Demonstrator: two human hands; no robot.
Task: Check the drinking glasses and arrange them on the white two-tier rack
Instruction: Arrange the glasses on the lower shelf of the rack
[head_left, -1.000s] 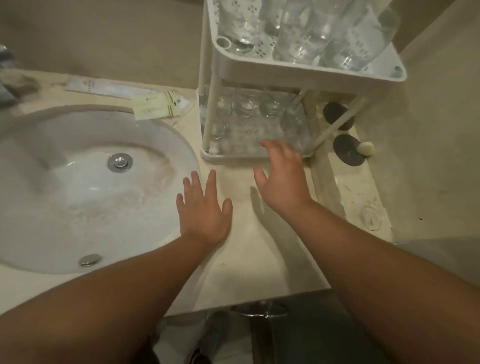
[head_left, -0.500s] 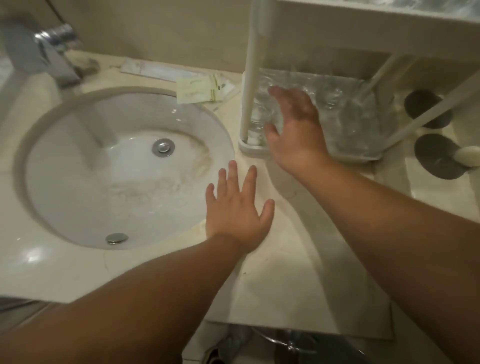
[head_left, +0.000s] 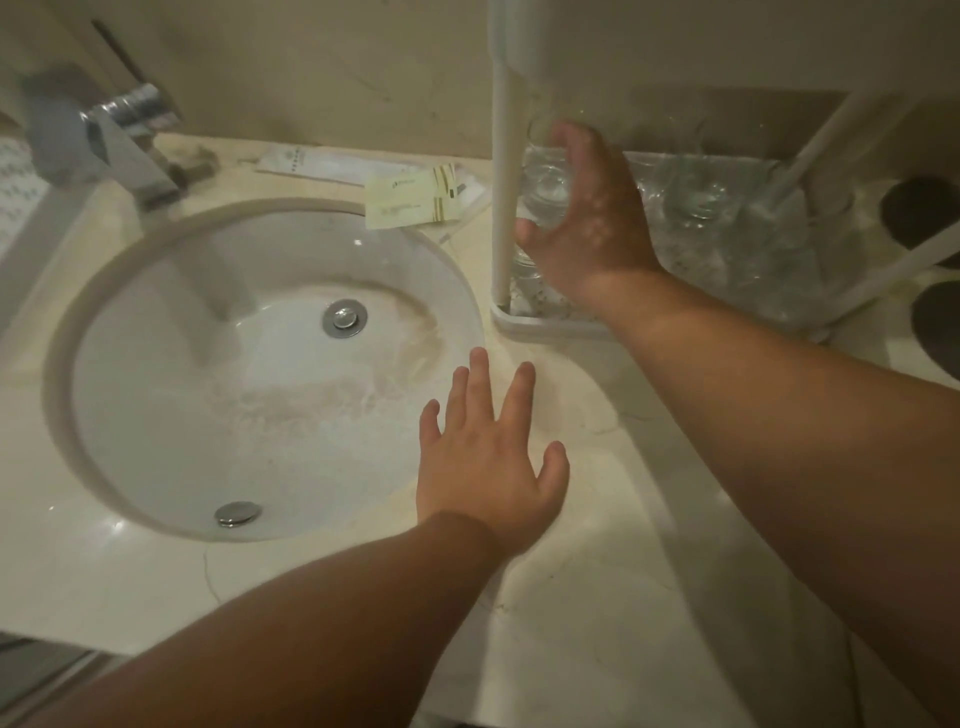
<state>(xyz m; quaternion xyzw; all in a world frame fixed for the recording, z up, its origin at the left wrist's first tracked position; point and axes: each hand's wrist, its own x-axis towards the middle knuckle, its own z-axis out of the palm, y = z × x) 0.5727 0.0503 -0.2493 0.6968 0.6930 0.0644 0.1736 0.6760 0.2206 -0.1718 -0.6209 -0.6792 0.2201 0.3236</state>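
The white two-tier rack (head_left: 503, 171) stands at the right of the counter; only the underside of its upper tier shows. Several clear drinking glasses (head_left: 698, 195) stand on its lower tier. My right hand (head_left: 589, 218) reaches into the lower tier and curls round the front-left glass (head_left: 543, 179), thumb on its near side. My left hand (head_left: 488, 457) lies flat with spread fingers on the counter in front of the rack, holding nothing.
A round white sink (head_left: 260, 374) with a metal drain fills the left. A chrome tap (head_left: 119, 140) stands behind it. Paper sachets (head_left: 410, 200) lie by the wall. Dark round coasters (head_left: 922, 210) sit right of the rack. The counter edge runs along the bottom.
My right hand has gone deeper into the lower tier and closed round the front-left glass. The view has dropped and moved closer. My left hand stays on the counter.
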